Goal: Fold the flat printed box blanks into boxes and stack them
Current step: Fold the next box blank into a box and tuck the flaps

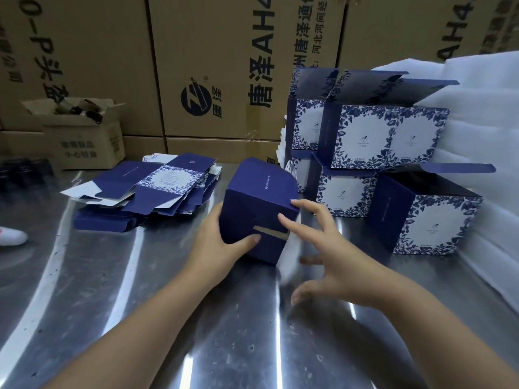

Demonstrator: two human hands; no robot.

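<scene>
A dark blue folded box stands tilted on the steel table at the centre, its closed bottom panels facing me. My left hand grips its left side, thumb curled over the near face. My right hand has spread, straight fingers, two fingertips touching the box's right edge. A loose pile of flat blue-and-white printed blanks lies to the left. Several folded boxes with open lids are stacked at the right, one more standing in front of them.
Large brown shipping cartons wall off the back. A small open carton sits at the back left. White foam sheeting rises along the right edge. A white object lies at the far left.
</scene>
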